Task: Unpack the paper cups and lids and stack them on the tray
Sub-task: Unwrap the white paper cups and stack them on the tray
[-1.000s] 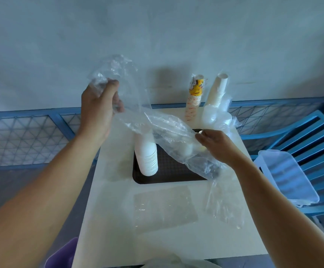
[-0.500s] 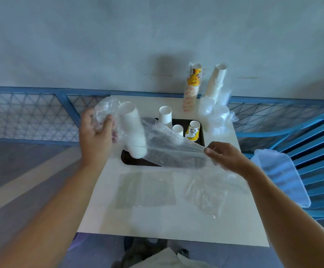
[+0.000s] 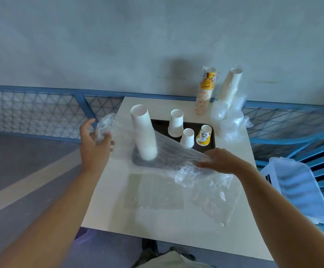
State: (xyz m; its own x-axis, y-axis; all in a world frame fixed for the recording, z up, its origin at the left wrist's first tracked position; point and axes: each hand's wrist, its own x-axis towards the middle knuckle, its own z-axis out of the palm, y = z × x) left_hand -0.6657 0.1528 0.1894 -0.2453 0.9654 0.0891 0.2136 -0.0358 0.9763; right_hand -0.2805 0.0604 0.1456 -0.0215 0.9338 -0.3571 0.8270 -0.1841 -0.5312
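While the left hand (image 3: 94, 144) grips one bunched end of a clear plastic bag (image 3: 169, 153) just off the table's left edge, the right hand (image 3: 221, 161) lies with fingers stretched out on the bag's other end, near the tray's front right corner; whether it pinches the film cannot be told. The bag is drawn taut between them, over the front of the dark tray (image 3: 205, 125), which sits at the middle of the white table (image 3: 157, 215). A tall stack of white cups (image 3: 143, 132) stands on the tray's left end, mouth down, leaning slightly, with the film around its base. Further right on the tray stand a short white stack (image 3: 176, 122), a small white cup (image 3: 187, 137) and a yellow printed cup (image 3: 203, 135), all upside down. At the table's far right corner stand a wrapped printed cup stack (image 3: 205, 89), a wrapped white stack (image 3: 231, 84) and bagged clear lids (image 3: 227, 118). Loose plastic (image 3: 215, 198) lies toward the front right edge.
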